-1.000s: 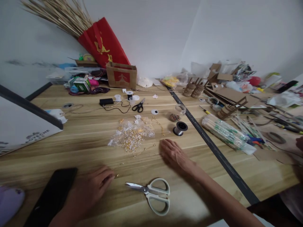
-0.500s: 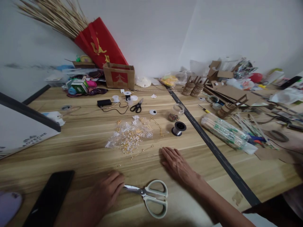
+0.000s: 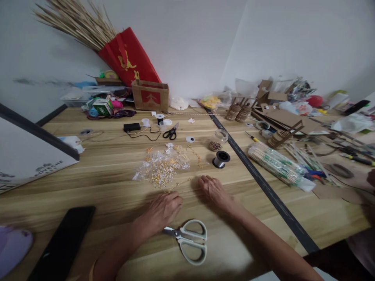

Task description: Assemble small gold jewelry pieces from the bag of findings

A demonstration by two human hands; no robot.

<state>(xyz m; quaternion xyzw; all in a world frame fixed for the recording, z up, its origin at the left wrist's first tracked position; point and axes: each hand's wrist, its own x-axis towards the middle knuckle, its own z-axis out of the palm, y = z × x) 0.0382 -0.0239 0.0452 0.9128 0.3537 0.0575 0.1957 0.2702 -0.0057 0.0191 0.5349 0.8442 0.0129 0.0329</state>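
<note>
My left hand (image 3: 164, 208) is palm down on the wooden table, its fingers bent under and close together. It covers the lower end of a thin gold chain (image 3: 182, 182); what its fingertips hold, if anything, is hidden. My right hand (image 3: 215, 191) rests just right of the chain, fingers loosely curled onto the wood, with nothing visible in them. Scissors with pale handles (image 3: 193, 258) lie nearest me, their blade tips behind my left hand. Beyond the hands spreads a pile of small gold and silver findings in clear bags (image 3: 162, 168). A second gold chain (image 3: 196, 155) lies beside it.
A wire spool (image 3: 222, 159) and a jar of beads (image 3: 215, 145) stand beyond my right hand. Black scissors (image 3: 171, 132) lie farther back. A phone (image 3: 66, 238) is at left, bagged sticks (image 3: 275, 162) at right. Another person's hand (image 3: 371, 177) shows at the right edge.
My left hand has moved right and away from me, off the scissors' blades to the gold chain. My right hand's fingers, stretched flat before, are now more curled.
</note>
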